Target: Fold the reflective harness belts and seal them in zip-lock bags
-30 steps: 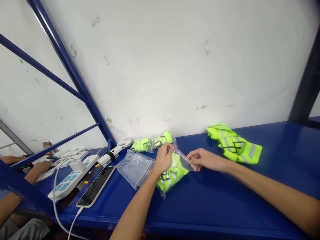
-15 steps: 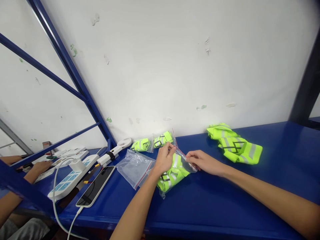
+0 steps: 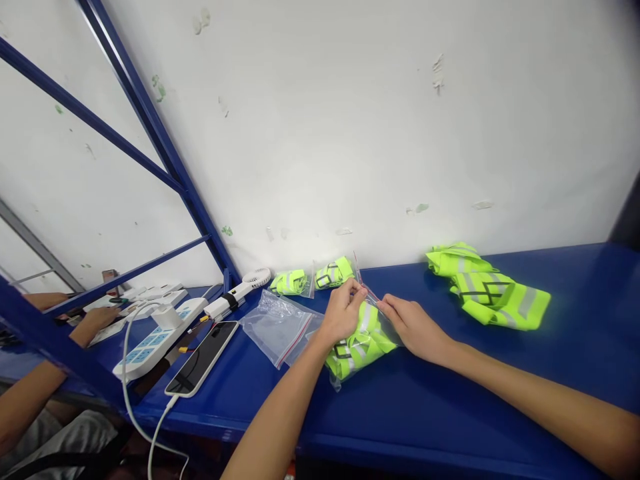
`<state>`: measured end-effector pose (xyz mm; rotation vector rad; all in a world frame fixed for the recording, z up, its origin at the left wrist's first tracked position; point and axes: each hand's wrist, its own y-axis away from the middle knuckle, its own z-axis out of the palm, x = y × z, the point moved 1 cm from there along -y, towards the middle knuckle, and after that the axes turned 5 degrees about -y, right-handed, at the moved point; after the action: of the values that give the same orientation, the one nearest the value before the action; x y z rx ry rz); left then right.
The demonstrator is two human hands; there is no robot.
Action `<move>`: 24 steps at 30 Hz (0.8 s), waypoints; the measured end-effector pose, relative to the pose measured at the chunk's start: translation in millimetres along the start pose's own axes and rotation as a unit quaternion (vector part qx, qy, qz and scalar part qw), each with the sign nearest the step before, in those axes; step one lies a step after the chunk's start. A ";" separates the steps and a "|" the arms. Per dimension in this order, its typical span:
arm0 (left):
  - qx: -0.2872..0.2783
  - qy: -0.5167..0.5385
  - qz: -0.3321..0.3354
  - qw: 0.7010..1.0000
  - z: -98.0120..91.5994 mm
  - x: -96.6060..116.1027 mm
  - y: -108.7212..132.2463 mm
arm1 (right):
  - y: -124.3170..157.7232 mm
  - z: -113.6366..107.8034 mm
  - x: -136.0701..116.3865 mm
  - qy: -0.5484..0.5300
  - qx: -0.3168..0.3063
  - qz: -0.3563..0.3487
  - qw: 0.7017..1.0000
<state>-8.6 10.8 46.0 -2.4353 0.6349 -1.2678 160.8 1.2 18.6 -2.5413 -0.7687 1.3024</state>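
A clear zip bag (image 3: 337,383) lies on the blue table with a folded neon-yellow reflective vest (image 3: 367,343) inside it. The bag's red-striped mouth is pinched by my left hand (image 3: 344,312). Close by on the right, my right hand (image 3: 414,328) grips the same edge between thumb and fingers. Both hands are closed, and part of the bag is hidden behind them. Left of it lie flat clear zip bags (image 3: 280,330) with red stripes. Two bagged vests, one on the left (image 3: 290,282) and one on the right (image 3: 334,273), rest near the wall.
Loose neon-yellow reflective vests (image 3: 505,300) lie at the back right of the table (image 3: 450,413). On the left are a phone (image 3: 203,360) with a cable, a power strip (image 3: 160,339) and a small fan (image 3: 256,277). A co-worker's hand (image 3: 97,322) shows beyond the blue frame (image 3: 165,147).
My right hand has slid along the bag's mouth toward my left hand, so the two are closer together. The whole view has shifted slightly, moving things rightward in the picture.
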 end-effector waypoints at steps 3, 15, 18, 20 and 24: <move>-0.001 0.005 -0.001 1.000 0.7 0.5 0.7 | -1.1 -0.4 0.5 -0.004 -0.010 0.002 1.000; 0.004 0.002 -0.013 1.000 2.3 2.8 2.9 | -2.1 -1.1 2.1 0.044 -0.013 0.021 0.999; 0.009 -0.003 -0.007 1.000 4.5 3.3 3.3 | -1.4 -0.9 0.0 0.046 -0.005 0.019 0.999; 0.028 -0.036 0.015 0.999 2.0 6.2 4.6 | -0.7 -0.4 -1.4 0.038 -0.006 0.016 0.999; 0.221 -0.149 0.199 0.943 -20.0 19.0 11.4 | -1.1 -6.3 -0.3 -0.036 -0.015 0.012 0.999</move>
<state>-18.2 -10.4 64.7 -1.9453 0.6327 -0.7597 165.3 2.5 23.1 -2.5476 -0.7798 1.4081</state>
